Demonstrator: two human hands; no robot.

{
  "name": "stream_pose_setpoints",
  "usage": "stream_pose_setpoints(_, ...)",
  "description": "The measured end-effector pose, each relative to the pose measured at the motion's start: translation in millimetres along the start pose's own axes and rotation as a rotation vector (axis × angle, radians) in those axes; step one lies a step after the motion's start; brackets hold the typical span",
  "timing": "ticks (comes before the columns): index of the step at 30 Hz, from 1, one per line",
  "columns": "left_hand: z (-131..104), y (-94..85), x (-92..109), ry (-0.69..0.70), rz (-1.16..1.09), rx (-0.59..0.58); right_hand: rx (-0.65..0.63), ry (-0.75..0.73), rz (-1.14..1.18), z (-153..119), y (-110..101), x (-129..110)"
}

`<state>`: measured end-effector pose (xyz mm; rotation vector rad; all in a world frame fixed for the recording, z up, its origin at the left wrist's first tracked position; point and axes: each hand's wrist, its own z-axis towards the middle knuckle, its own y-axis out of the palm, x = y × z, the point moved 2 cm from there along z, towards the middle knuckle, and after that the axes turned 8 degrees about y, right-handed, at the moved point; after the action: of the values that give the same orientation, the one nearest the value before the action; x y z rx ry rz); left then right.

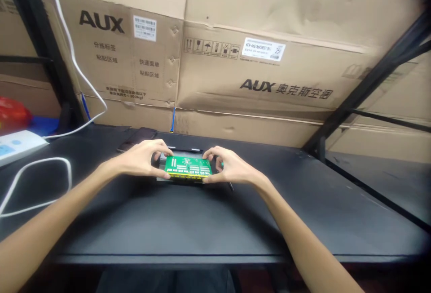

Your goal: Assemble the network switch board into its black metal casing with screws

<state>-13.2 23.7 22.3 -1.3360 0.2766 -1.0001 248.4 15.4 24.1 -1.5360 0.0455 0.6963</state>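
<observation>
Nearest: the person's lap, dark and blurred, cut off at the bottom edge under the black desk [188,230]. Both forearms run in from the lower corners, cropped.

Left hand [143,158]: fingers clamped on the left end of the green circuit board [191,165], thumb on the near corner, fingertip at the far one. Right hand [234,167]: same grip, right end. Board is mid-desk, component side up, slightly tilted, yellow strip [186,176] along its near edge. Curled fingers partly hidden.

Thin dark rod [230,186] pokes out beneath the right hand; rest covered. Grey-and-black casing [185,150] under and behind the board, mostly blocked. Can't tell if the board is seated in it or held just above.

Dark flat item [143,135] behind the left hand, partly covered. White power strip [20,147] cut off at left edge, white cable [70,46] running up. Past it, red object [13,114] beside something blue [42,125], too blurred to name.

Back: printed AUX cartons [215,91], contents not visible. Black metal frame [370,73] both sides.
</observation>
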Motion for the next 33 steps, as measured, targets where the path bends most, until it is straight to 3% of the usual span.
stream_pose_setpoints(13,-2,11.2,-6,-0.026,0.064,-0.107,-0.05,-0.009,-0.135,1,8,1)
stream_pose_setpoints(21,-3,13.4,-3,0.005,0.065,-0.106,-0.102,-0.008,-0.024,0,2,5)
stream_pose_setpoints(25,-3,18.1,-3,-0.021,0.088,-0.069,-0.022,0.046,0.047,1,-7,13)
stream_pose_setpoints(28,-3,20.4,-3,-0.022,0.085,-0.047,0.118,0.097,0.061,3,-14,24)
stream_pose_setpoints(33,-2,21.6,-1,-0.02,0.085,-0.081,0.329,0.298,-0.141,9,-19,45)
